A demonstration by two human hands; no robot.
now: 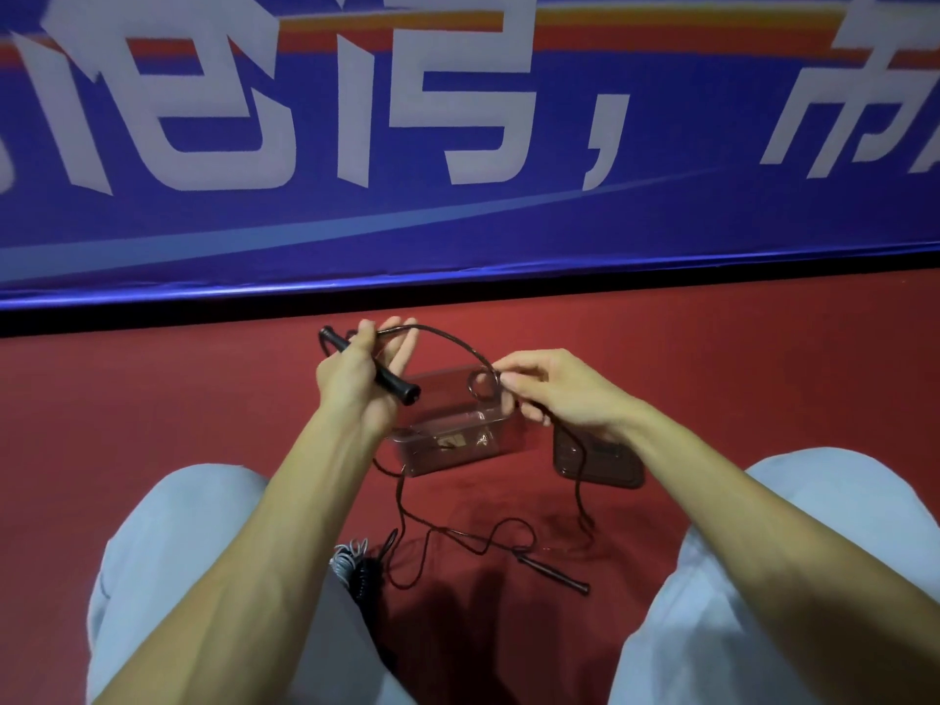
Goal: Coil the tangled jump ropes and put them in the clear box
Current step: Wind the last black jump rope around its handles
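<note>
Head view, open clear box (pixel 460 447), lid (pixel 608 465) beside

The jump rope (pixel 397 384) arches over the open clear box (pixel 458 450); its lid (pixel 600 465) lies just right; open floor (pixel 178 389) spreads left.

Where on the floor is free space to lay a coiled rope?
The red floor is bare left of the clear plastic box, up to the blue banner, and right of the flat brownish lid. Between the grey-trousered knees it is crowded: loose black cord, a black handle and a grey coiled rope lie there.
</note>
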